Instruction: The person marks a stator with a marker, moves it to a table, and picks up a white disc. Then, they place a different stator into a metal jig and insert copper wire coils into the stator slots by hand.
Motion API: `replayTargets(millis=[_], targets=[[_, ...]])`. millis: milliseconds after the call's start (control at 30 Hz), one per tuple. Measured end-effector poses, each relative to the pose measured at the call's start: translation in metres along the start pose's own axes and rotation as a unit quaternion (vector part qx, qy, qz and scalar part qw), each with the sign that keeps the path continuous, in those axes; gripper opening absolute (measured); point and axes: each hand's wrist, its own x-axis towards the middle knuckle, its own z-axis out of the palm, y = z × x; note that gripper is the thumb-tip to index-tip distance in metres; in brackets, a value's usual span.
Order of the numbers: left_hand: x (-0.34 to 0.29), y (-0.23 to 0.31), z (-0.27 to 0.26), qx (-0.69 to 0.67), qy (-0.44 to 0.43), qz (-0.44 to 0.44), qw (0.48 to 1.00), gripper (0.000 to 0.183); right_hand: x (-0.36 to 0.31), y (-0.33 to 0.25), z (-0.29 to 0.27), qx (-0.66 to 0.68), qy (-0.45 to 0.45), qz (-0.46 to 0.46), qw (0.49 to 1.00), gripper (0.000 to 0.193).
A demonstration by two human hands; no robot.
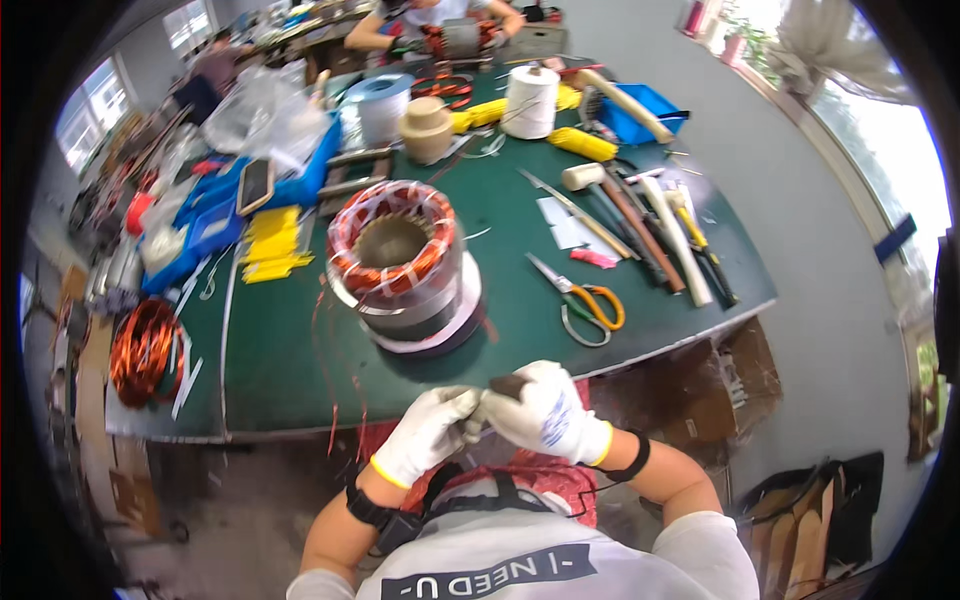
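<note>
One stator (402,285) beyond left hand (432,428)

Left hand (436,424) and right hand (541,411) – gloved, curled, close together

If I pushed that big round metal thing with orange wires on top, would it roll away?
Probably not: the metal cylinder stands upright on a pale round base, so rolling seems unlikely. It might feel heavy, since it looks like metal packed with wire. The orange wire ring is tied with white lacing, so it may be firm.
</note>
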Motion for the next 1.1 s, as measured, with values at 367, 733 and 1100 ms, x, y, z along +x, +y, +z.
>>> replayTargets(millis=[367,733,1100], targets=[[0.013,-0.010,-0.030,0.699,0.273,0.459,0.475,0.017,0.103,0.208,-0.218,-0.276,0.460,0.081,0.840,0.014],[0.003,0.072,-0.052,0.508,0.333,0.442,0.660,0.079,0.120,0.179,-0.052,0.059,-0.193,0.093,0.975,0.083],[0.078,0.255,-0.051,0.132,0.026,0.338,0.932,0.044,0.272,0.135,-0.028,0.723,-0.048,0.164,0.669,0.013]])
